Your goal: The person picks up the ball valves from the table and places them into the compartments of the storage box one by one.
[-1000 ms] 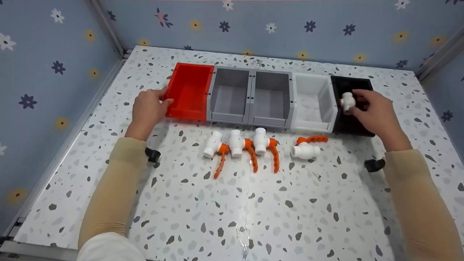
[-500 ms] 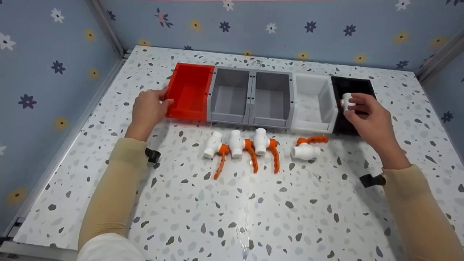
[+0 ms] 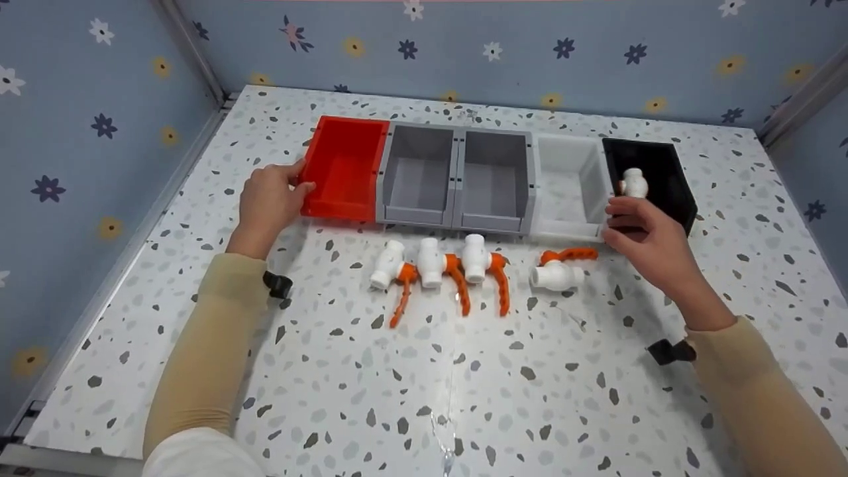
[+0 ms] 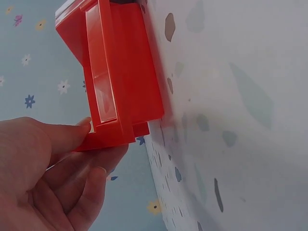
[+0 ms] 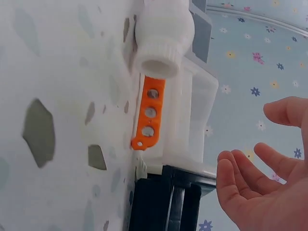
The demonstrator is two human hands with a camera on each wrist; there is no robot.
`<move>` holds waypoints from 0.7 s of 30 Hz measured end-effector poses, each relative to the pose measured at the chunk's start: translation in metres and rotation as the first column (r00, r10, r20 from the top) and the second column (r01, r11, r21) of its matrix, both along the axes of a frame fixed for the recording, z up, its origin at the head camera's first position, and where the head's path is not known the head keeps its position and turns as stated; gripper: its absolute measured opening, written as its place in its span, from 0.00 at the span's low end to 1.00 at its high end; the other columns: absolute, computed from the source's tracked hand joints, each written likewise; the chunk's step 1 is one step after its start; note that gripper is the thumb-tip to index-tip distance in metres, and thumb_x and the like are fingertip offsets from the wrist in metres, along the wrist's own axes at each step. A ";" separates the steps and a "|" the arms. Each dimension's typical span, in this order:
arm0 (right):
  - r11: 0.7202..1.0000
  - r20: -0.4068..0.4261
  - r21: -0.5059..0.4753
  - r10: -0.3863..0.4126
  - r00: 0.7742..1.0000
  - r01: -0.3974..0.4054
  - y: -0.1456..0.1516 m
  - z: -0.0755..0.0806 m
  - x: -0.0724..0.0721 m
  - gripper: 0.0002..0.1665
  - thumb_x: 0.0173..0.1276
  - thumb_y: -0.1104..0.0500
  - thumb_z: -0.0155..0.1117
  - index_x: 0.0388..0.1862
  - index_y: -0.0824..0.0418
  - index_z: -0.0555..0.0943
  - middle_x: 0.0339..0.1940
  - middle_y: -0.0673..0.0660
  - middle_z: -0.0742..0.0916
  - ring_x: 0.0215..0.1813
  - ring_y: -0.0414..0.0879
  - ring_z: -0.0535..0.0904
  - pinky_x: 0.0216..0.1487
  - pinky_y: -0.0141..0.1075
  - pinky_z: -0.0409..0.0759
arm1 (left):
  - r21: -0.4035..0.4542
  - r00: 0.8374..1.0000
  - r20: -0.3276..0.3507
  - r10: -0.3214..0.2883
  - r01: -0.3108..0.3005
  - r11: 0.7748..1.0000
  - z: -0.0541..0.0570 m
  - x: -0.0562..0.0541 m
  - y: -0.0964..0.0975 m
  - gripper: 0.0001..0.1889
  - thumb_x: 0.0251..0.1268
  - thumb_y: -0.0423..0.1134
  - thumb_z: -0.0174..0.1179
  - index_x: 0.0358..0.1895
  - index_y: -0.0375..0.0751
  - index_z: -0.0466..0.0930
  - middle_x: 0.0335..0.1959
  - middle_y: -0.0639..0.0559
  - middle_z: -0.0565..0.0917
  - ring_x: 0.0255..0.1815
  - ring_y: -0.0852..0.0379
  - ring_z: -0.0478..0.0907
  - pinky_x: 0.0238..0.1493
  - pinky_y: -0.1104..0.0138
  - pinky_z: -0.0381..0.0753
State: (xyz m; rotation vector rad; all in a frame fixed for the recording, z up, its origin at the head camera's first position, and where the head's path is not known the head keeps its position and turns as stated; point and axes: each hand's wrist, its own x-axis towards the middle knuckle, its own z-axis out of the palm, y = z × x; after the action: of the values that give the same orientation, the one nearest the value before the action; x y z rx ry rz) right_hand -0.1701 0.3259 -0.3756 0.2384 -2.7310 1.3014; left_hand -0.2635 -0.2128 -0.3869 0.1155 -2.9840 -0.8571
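My left hand [image 3: 268, 204] pinches the side wall of the red bin [image 3: 339, 209] between thumb and fingers. In the left wrist view the thumb lies on the rim of that bin, with fingers under it. Over the front of the black bin [image 3: 684, 189], my right hand [image 3: 652, 245] has loosely bent fingers and holds nothing. A white ball valve [image 3: 634, 182] lies inside the black bin, its orange handle mostly hidden. Nearest the right hand on the table is another white ball valve [image 3: 558, 276] with an orange handle, lying sideways; it also shows in the right wrist view.
Two grey bins [image 3: 419, 216] and a white bin [image 3: 566, 229] stand in a row between the red and black ones. Three more orange-handled ball valves [image 3: 430, 264] lie before the grey bins. Blue flowered panels [image 3: 477, 66] enclose the table at the back and sides.
My right hand has let go of the ball valve in the black bin and drawn back toward the bin's front, slightly left. The left hand has stayed on the red bin.
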 end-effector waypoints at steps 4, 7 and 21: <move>0.998 -0.004 0.051 0.044 0.999 -0.043 -0.006 -0.006 0.005 0.28 0.70 0.56 0.68 0.66 0.63 0.75 0.57 0.61 0.82 0.56 0.50 0.78 0.50 0.24 0.75 | 0.002 1.000 0.007 0.002 -0.002 1.000 0.000 0.000 0.000 0.29 0.74 0.40 0.59 0.74 0.50 0.61 0.61 0.40 0.80 0.49 0.46 0.76 0.43 0.61 0.77; 0.993 -0.002 0.088 0.081 0.997 -0.080 -0.010 -0.012 0.009 0.30 0.68 0.55 0.70 0.65 0.64 0.75 0.54 0.62 0.82 0.54 0.52 0.79 0.50 0.25 0.76 | 0.009 1.000 0.016 0.006 -0.006 1.000 0.000 0.000 0.000 0.29 0.74 0.41 0.59 0.74 0.50 0.61 0.61 0.40 0.80 0.48 0.46 0.76 0.43 0.62 0.77; 0.957 0.085 0.184 0.211 0.974 -0.224 -0.031 -0.028 0.016 0.33 0.58 0.58 0.78 0.61 0.67 0.79 0.51 0.60 0.82 0.51 0.53 0.79 0.49 0.48 0.81 | 0.011 1.000 0.024 0.009 -0.010 1.000 -0.002 -0.001 -0.001 0.30 0.73 0.42 0.59 0.74 0.51 0.61 0.64 0.41 0.78 0.47 0.46 0.77 0.40 0.62 0.75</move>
State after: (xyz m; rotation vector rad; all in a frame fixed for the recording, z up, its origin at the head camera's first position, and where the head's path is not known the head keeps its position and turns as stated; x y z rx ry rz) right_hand -0.1542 0.2951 -0.4037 0.5378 -2.9583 1.1054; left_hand -0.2645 -0.2139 -0.3885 0.1411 -2.9984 -0.8776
